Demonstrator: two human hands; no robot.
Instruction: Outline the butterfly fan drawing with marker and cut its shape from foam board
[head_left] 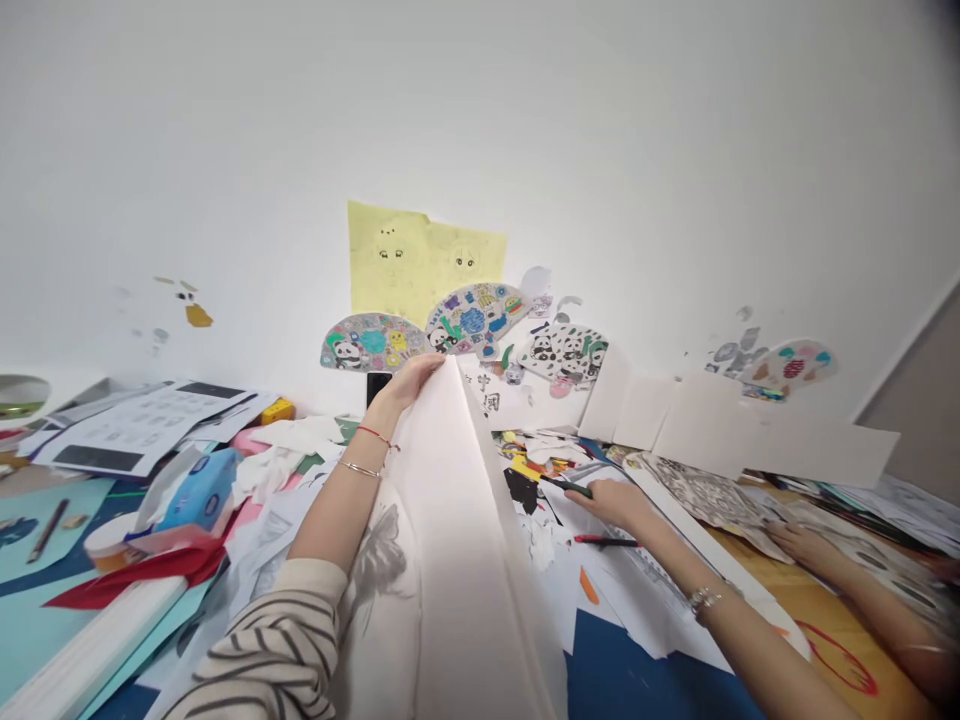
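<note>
In the head view, my left hand (420,378) grips the top edge of a tall white folded paper (472,560), which stands on edge toward me. A grey butterfly drawing (382,550) shows on its left side. Beyond the paper's right side, my right hand (615,502) is closed around the dark handle of a slim tool (566,487). The tool's far end lies over yellow and black paper scraps, so its kind is unclear. Just below that hand lies a red and black pen (606,541). An orange scrap (589,586) rests nearer me.
Another person's hand (802,545) rests on patterned paper at the right. A white folded panel (750,425) stands along the wall. On the left are a blue tissue pack (199,490), red cloth (142,580) and printed sheets (142,425). Decorated fans (476,318) hang behind.
</note>
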